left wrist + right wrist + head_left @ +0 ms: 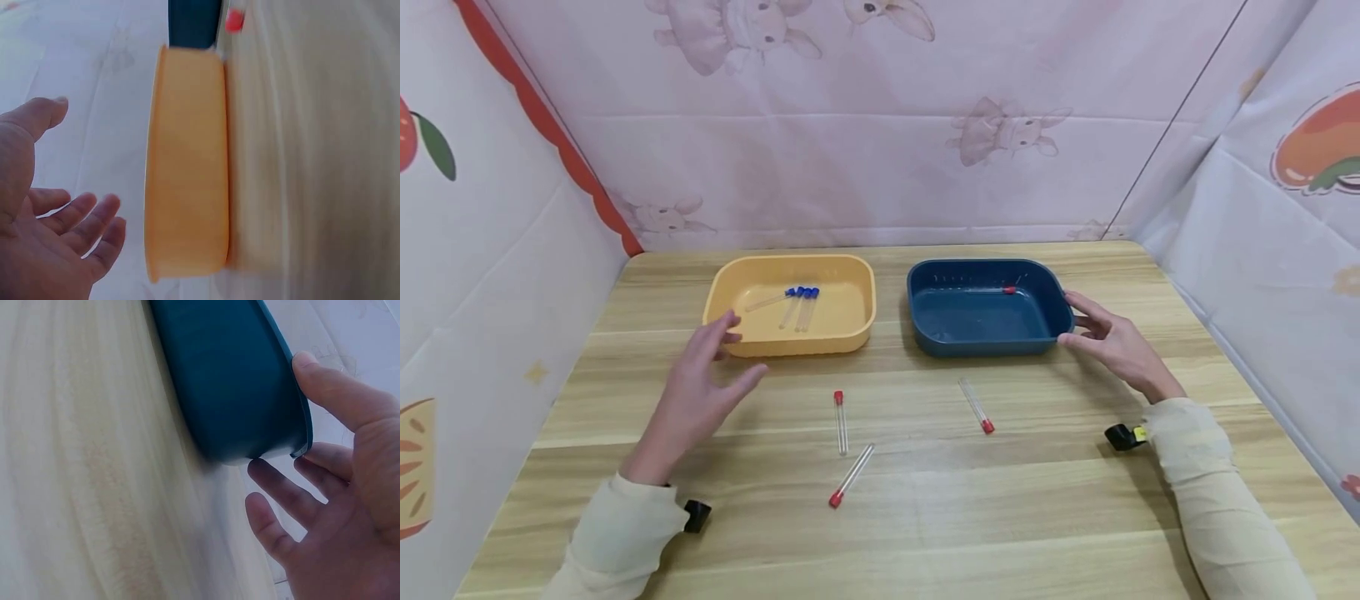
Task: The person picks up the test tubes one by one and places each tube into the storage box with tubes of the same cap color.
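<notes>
My left hand hovers by the front left corner of the yellow tray, fingers spread and holding nothing. Inside that tray lie several clear tubes with blue caps. On the right, my right hand touches the end of the dark blue tray; its thumb rests at the rim and its fingertips meet the end wall. One tube with a red cap lies in the blue tray. Three more red-capped tubes lie on the table: an upright-lying tube, a slanted tube and a right-hand tube.
The wooden table carries both trays side by side near its back edge, with a gap between them. A printed cloth wall rises right behind, and other cloth walls stand at the left and right. Black wrist devices are worn on both arms.
</notes>
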